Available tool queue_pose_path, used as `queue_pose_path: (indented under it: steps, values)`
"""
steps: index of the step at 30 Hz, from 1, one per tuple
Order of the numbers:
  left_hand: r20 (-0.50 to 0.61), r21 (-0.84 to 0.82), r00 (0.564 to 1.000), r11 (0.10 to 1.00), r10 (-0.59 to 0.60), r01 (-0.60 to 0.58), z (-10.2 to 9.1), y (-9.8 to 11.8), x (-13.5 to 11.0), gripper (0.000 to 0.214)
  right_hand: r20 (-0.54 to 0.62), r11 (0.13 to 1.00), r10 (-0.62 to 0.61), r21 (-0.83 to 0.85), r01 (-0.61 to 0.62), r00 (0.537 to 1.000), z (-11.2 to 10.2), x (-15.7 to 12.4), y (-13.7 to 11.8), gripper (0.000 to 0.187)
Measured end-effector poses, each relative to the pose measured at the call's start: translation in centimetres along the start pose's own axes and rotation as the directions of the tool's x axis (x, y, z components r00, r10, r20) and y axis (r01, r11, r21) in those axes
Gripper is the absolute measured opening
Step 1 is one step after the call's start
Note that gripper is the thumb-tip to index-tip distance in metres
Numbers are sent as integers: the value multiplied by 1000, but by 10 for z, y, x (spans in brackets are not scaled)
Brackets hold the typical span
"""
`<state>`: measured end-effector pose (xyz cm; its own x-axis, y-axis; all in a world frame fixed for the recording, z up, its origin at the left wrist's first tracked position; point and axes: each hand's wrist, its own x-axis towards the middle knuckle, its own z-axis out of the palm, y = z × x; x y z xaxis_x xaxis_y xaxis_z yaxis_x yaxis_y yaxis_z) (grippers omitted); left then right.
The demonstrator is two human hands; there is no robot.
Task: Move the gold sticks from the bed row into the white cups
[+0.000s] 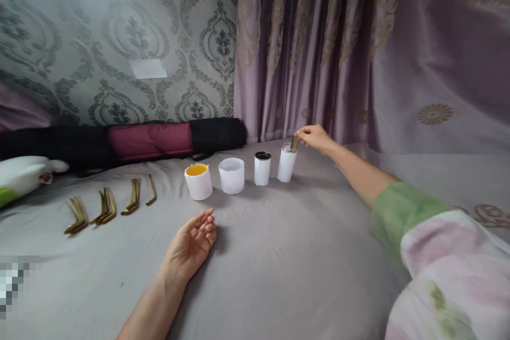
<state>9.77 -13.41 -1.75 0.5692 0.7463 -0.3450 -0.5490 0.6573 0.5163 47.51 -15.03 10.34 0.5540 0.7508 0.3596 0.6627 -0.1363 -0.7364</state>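
Note:
My right hand [314, 138] pinches some thin brown-gold sticks [295, 142] at the mouth of a tall white-wrapped jar [287, 164], which tilts slightly. How far the sticks reach inside is hidden. Palm up, my left hand [195, 239] rests on the grey sheet with loosely curled fingers and nothing in it. Left of that jar stand a white container with a dark rim [262, 171], a wide whitish tub [231, 178] and a white tub with a yellow inside [199, 183]. Thin gold bent pieces lie in bunches [77, 217], [104, 207], [133, 197], with a single gold piece [151, 191] beside them.
A long black and maroon bag [151, 141] lies along the patterned wall [159, 26]. Purple curtains [311, 53] hang behind the jars. A white plush toy [24, 175] sits at the left edge, and a pixelated patch [16, 287] covers the lower left corner.

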Motion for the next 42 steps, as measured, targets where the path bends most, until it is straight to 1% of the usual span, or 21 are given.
queue_pose_path:
  steps: [8,25,35,39,42]
  values:
    - [1,13,1000,1000,15,-15,-1,0,0,17,12,997,45,67,-46,999,-1,-3,4,13]
    - [3,10,1000,1000,13,-13,-2,0,1,19,-23,991,115,78,-113,993,-2,-6,8,12]
    - [-5,4,1000,1000,14,-14,-1,1,0,17,-30,991,110,82,-107,993,-2,-8,11,14]
    - [-13,2,1000,1000,17,-17,0,1,0,17,-59,991,105,87,-100,993,0,-8,9,16]
    - [-15,-1,1000,1000,16,-16,0,1,1,17,-102,990,109,103,-98,989,2,-8,8,16]
